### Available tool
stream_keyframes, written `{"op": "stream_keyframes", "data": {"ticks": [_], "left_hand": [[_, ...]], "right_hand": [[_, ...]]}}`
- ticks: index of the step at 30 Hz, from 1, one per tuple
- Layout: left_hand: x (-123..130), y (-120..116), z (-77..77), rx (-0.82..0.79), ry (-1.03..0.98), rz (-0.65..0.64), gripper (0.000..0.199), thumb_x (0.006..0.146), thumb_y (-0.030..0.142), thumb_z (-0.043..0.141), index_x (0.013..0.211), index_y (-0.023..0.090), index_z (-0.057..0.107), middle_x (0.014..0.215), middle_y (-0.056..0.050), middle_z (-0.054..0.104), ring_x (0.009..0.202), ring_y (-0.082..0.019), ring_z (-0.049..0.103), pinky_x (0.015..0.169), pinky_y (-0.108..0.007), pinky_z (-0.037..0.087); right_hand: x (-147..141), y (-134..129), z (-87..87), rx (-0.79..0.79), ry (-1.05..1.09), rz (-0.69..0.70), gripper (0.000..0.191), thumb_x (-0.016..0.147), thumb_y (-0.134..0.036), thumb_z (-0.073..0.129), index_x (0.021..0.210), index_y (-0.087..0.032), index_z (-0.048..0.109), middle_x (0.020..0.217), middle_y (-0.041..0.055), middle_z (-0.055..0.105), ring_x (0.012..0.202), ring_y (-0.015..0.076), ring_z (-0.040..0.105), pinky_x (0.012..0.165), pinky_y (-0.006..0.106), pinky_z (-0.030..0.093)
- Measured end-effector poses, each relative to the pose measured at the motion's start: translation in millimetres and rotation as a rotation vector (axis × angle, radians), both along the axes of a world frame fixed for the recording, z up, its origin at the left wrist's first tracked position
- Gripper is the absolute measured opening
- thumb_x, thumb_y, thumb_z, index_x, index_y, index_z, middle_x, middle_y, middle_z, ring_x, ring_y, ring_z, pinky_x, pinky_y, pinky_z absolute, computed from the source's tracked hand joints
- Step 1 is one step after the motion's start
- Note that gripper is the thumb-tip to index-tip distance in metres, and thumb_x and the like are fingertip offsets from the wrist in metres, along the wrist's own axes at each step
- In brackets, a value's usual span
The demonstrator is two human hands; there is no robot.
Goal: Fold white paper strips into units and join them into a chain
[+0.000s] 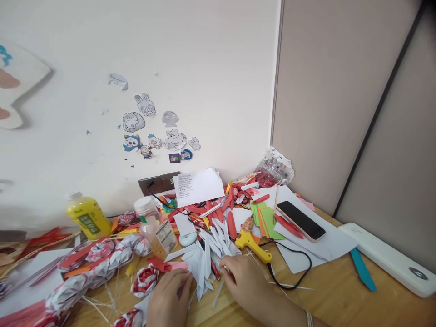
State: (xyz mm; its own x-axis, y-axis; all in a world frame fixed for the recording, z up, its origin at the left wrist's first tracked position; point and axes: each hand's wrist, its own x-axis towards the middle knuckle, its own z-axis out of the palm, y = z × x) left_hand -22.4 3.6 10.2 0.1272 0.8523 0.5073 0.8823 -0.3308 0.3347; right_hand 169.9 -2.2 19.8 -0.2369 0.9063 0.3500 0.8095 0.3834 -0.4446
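My left hand (170,297) is at the front of the wooden table, fingers curled together; what they hold, if anything, is hidden. To its right, my right hand (243,279) has thumb and fingers pinched beside a translucent stick (218,293), and I cannot make out what is between the fingertips. Folded white paper strips (204,261) lie in a heap just beyond both hands. A yellow glue gun (254,245) with a black cord rests behind my right hand. Left of my left hand sits a red and white folded paper rose (145,280).
A yellow bottle (89,215) and a clear jar (151,227) stand at the left, behind paper flowers (102,268). Red paper strips (231,222) lie at the back. At the right are a phone (301,220), green paper (269,220) and a long white device (388,259).
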Motion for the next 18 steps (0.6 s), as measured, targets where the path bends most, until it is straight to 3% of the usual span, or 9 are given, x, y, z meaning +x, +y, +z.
{"op": "stream_keyframes", "data": {"ticks": [4,12,15,18], "left_hand": [[1,0,-2.0,-0.046,-0.184,0.011,0.024,0.075,0.036,0.048,0.071,0.019,0.064,0.077,-0.007,0.070,0.076,-0.024,0.063,0.069,-0.032,0.049],[5,-5,4.8,-0.099,-0.426,0.108,0.032,0.075,0.045,0.043,0.076,0.018,0.061,0.086,-0.010,0.065,0.086,-0.027,0.058,0.080,-0.038,0.043],[5,-12,9.0,-0.038,-0.484,0.145,0.029,0.076,0.045,0.043,0.077,0.019,0.058,0.087,-0.009,0.062,0.087,-0.026,0.055,0.081,-0.037,0.041],[6,-19,9.7,0.058,-0.573,0.078,0.029,0.076,0.046,0.043,0.074,0.020,0.056,0.082,-0.007,0.060,0.083,-0.024,0.054,0.078,-0.034,0.041]], "right_hand": [[-1,0,-3.6,0.005,0.011,0.028,0.014,0.078,-0.015,0.043,0.077,-0.021,0.056,0.070,-0.0004,0.063,0.064,0.0137,0.055,0.055,0.022,0.027],[-2,-3,-3.1,0.005,0.081,0.050,0.015,0.077,-0.014,0.044,0.080,-0.021,0.057,0.070,-0.0003,0.063,0.064,0.0140,0.055,0.055,0.022,0.028],[-3,-5,1.6,-0.021,0.145,0.069,0.016,0.078,-0.019,0.047,0.090,-0.022,0.057,0.068,-0.0007,0.063,0.062,0.0142,0.054,0.055,0.022,0.028],[-3,-8,5.6,-0.066,0.243,0.180,0.024,0.078,-0.028,0.052,0.100,-0.022,0.055,0.067,-0.0017,0.062,0.061,0.0130,0.054,0.056,0.021,0.031]]}}
